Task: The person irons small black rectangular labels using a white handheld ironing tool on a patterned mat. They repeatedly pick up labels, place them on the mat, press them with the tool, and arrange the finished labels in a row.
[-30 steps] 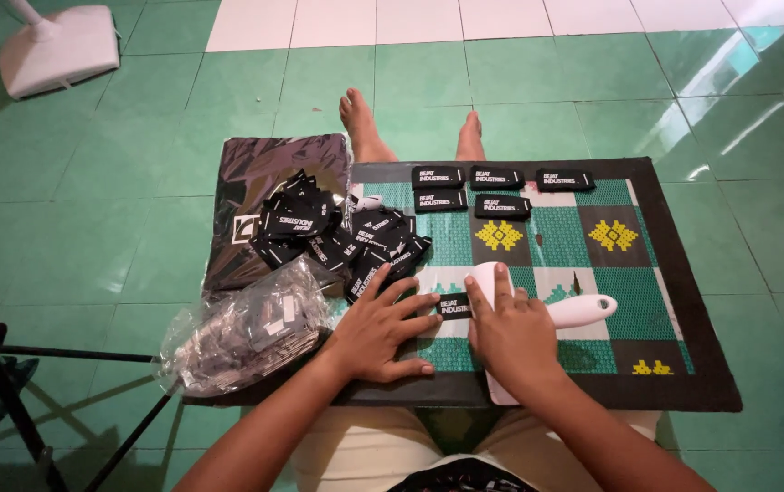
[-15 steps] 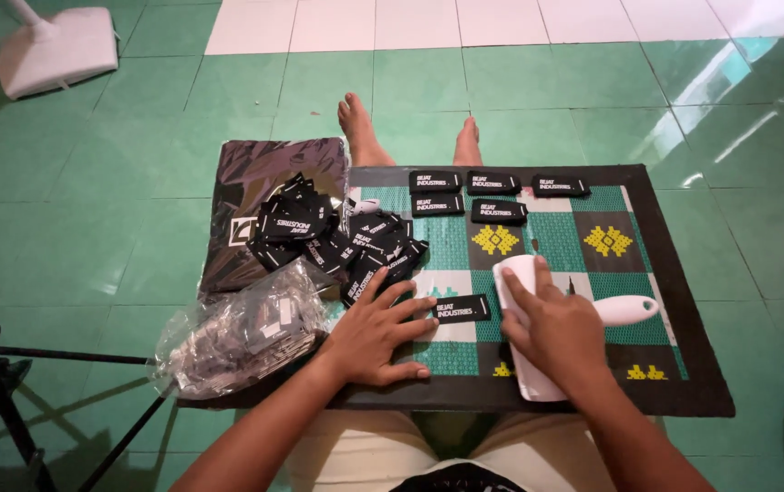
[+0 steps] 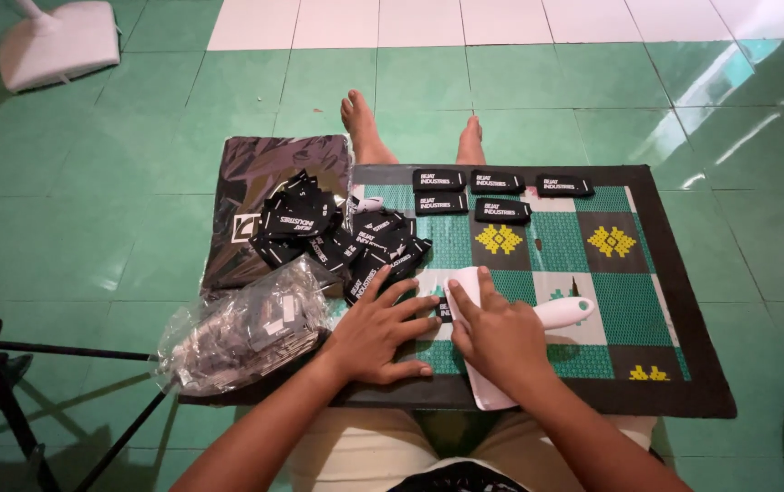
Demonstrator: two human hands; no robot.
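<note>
So the whole setup sits on a glossy green tiled floor (image 3: 137,228) with a strip of white tiles (image 3: 501,18) at the far end, and a white plastic fan base (image 3: 55,46) off in the top left corner. The person sits with bare feet (image 3: 360,123) poking out past a flat rectangular board with a black border and a green-and-white checked cloth pattern with yellow motifs (image 3: 675,301), resting across their lap as a worktop. The left hand (image 3: 374,333) lies flat, fingers spread open, holding nothing, just beside the small black woven label with white print (image 3: 442,308) in the middle of the board near its close edge. The right hand (image 3: 497,337) presses down on a white sheet of paper (image 3: 488,396) laid over that label, fingers together and flat, not gripping anything. A white plastic handle (image 3: 567,312) sticks out from under the right hand. Five more black labels (image 3: 501,196) lie in neat rows at the far edge, a loose heap of black labels (image 3: 337,237) sits on the left, partly on a dark shiny plastic bag (image 3: 260,169), and a crinkly clear plastic bag of labels (image 3: 246,333) lies near the left wrist.
</note>
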